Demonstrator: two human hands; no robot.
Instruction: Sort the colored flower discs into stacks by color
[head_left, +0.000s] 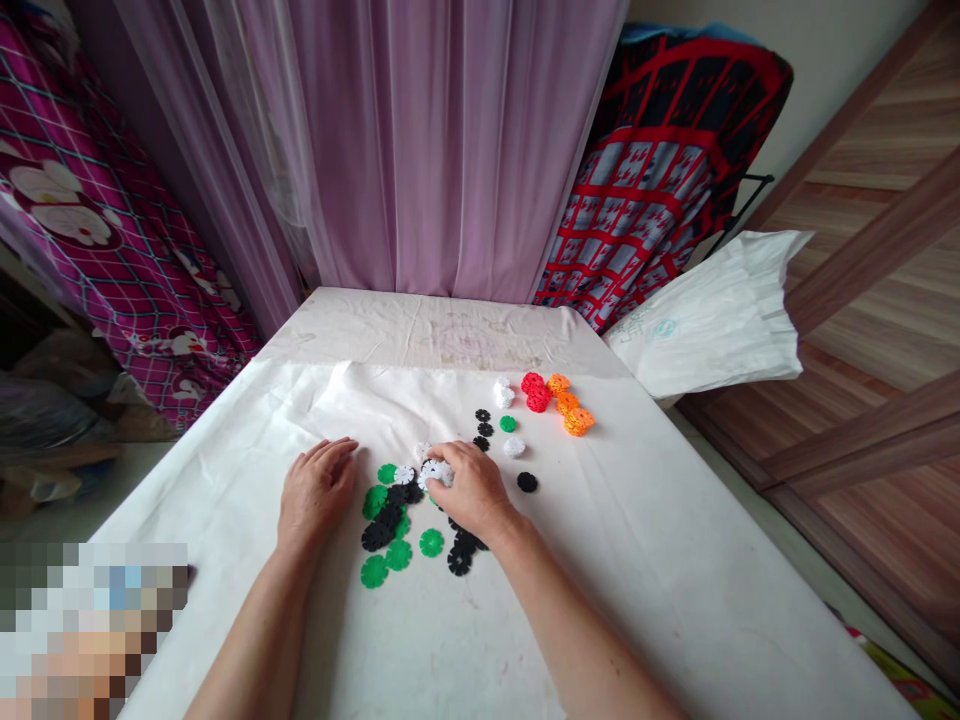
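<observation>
My right hand (472, 488) reaches over the middle of the pile, its thumb and fingers closed round white notched plastic discs (435, 472). Green notched discs (374, 571) and black ones (381, 530) lie in a loose, overlapping heap between my hands. Part of that heap is hidden under my right hand and wrist. To the left of the heap, my left hand (319, 490) lies on the white cloth with fingers stretched out and nothing in it.
Beyond my right hand are stacks of red discs (535, 392), orange discs (576, 421) and white discs (503, 392). A single black disc (527, 482) lies to the right. A white bag (712, 320) hangs by the table's right edge; a purple curtain (450, 150) stands behind.
</observation>
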